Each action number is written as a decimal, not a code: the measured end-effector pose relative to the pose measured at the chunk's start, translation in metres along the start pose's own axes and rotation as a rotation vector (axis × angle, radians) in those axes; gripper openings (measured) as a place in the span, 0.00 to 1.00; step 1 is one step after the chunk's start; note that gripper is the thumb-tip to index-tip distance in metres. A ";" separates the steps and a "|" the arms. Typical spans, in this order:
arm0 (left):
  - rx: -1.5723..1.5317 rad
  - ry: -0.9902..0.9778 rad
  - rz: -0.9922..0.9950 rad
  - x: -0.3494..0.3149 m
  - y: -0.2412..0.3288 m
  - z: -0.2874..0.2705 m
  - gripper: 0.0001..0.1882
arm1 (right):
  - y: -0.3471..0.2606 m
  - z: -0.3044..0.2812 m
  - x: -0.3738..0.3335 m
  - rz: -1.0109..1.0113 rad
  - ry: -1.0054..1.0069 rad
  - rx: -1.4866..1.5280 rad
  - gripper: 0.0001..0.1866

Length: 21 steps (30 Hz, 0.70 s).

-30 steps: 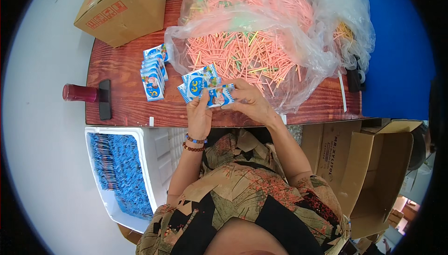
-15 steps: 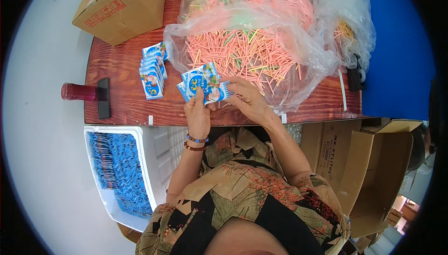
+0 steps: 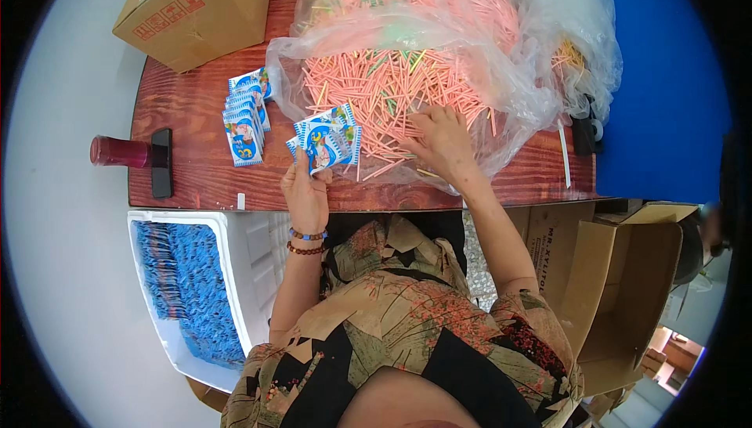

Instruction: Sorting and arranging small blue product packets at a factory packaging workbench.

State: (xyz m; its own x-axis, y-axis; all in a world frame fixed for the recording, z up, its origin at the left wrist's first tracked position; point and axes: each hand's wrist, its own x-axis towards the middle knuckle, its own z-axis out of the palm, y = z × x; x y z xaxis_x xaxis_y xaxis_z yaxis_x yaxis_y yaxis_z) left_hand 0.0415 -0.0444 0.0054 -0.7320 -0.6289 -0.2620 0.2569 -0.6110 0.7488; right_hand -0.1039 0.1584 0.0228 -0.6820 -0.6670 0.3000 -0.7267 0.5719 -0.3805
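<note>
Several small blue-and-white packets (image 3: 333, 140) are fanned out in my left hand (image 3: 306, 193), its thumb and fingers closed on their lower edge. My right hand (image 3: 445, 146) is over the near right part of a heap of thin pink sticks (image 3: 368, 87), fingers bent down among them; whether it pinches any is hidden. Some green and yellow sticks are mixed in. The heap lies in a spread clear plastic bag (image 3: 533, 103). To the left of my left hand, an overlapping row of similar packets (image 3: 244, 137) lies on the red-brown wooden table (image 3: 207, 181).
A cardboard box (image 3: 200, 17) stands at the back left. Near the left edge are a dark phone (image 3: 161, 163) and a dark red cylinder (image 3: 117, 151). Below, a white foam box (image 3: 230, 271) holds many blue packets; an open carton (image 3: 627, 295) stands at the right.
My right hand has left the packets and moved right onto the pink sticks. The packets in my left hand have shifted slightly left as the whole view moved.
</note>
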 end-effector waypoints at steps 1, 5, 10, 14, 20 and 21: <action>-0.003 0.002 0.002 0.000 0.000 0.000 0.15 | -0.003 0.003 0.002 0.023 -0.055 -0.092 0.22; 0.005 -0.006 -0.002 0.001 0.001 -0.005 0.14 | -0.013 0.011 0.011 0.061 -0.186 -0.271 0.21; -0.002 0.014 -0.002 0.001 0.001 -0.005 0.14 | -0.018 0.018 0.014 -0.001 -0.194 -0.311 0.18; -0.028 -0.071 -0.020 0.003 -0.003 -0.013 0.13 | -0.021 0.036 0.015 -0.016 -0.243 -0.410 0.14; -0.059 -0.107 -0.025 0.002 -0.002 -0.017 0.12 | -0.011 0.047 0.008 -0.066 -0.247 -0.372 0.10; -0.056 -0.087 -0.027 0.002 -0.001 -0.016 0.12 | -0.007 0.043 0.008 -0.071 -0.247 -0.373 0.10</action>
State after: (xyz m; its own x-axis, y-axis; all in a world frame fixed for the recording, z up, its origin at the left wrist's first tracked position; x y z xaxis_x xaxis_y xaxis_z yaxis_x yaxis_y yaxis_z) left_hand 0.0503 -0.0524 -0.0061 -0.7908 -0.5690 -0.2258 0.2695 -0.6548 0.7061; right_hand -0.1013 0.1287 -0.0097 -0.6221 -0.7789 0.0794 -0.7819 0.6233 -0.0120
